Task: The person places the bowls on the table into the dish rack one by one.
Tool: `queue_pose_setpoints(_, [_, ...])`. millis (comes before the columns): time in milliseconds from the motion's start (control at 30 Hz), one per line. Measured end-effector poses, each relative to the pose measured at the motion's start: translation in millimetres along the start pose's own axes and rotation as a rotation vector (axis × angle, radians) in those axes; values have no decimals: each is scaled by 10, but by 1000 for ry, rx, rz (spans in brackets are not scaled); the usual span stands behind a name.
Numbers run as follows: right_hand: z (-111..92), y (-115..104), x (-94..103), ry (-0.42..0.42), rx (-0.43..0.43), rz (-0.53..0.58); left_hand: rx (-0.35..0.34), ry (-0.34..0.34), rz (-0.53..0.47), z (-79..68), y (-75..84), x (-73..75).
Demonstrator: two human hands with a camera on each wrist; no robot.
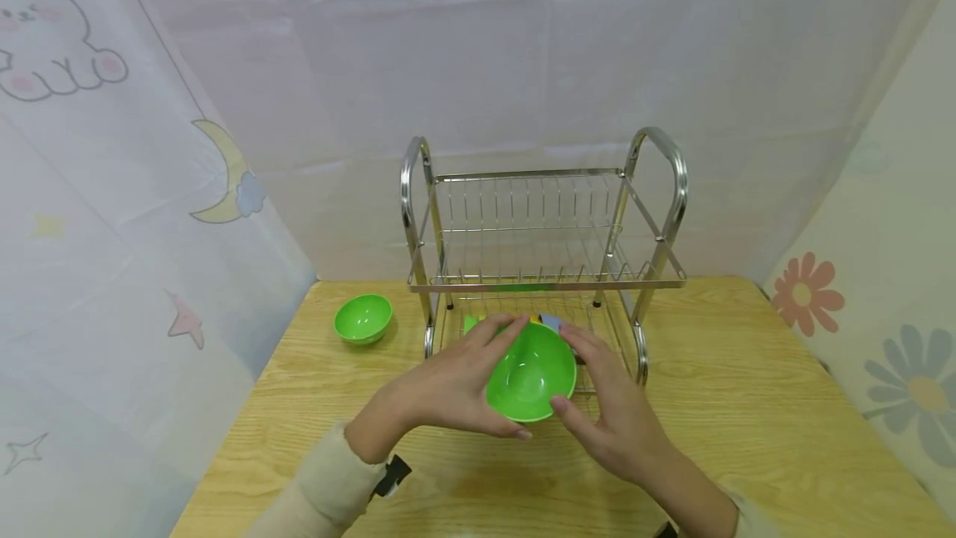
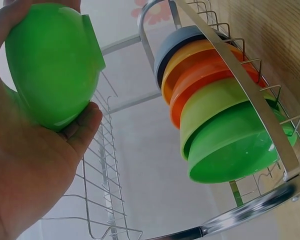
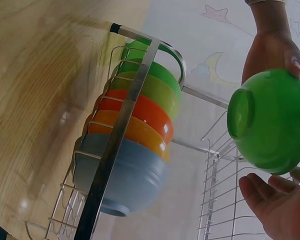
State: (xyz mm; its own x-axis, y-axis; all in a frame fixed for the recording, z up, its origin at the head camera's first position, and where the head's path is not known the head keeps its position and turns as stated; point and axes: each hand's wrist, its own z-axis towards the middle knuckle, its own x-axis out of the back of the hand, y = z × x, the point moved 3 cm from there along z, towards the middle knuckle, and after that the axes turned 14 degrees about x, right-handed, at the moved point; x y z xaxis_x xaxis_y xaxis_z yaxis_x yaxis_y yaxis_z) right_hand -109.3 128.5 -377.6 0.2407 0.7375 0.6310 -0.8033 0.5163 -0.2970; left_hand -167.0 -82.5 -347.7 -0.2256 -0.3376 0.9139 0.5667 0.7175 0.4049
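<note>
Both my hands hold a green bowl [image 1: 532,372] in front of the dish rack [image 1: 548,286]. My left hand [image 1: 456,384] grips its left side, fingers at the far rim and thumb low by the near edge. On the other side my right hand [image 1: 616,409] has fingertips at the upper right rim and its thumb at the lower right. The bowl's base faces the camera in the right wrist view. A second green bowl [image 1: 363,319] sits on the table to the left of the rack.
Nested bowls stand on edge in the rack's lower tier: a blue-grey bowl [image 3: 125,167], an orange bowl, a red-orange bowl, a yellow-green bowl and a green bowl [image 2: 235,150]. The rack's upper tier [image 1: 523,227] is wire. Beneath is the wooden table [image 1: 732,405].
</note>
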Motion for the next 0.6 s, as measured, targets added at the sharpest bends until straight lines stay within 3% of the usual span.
queue_pose_setpoints(600, [14,-53,-129,110,-119,229,37,36,-115,23,77,-79])
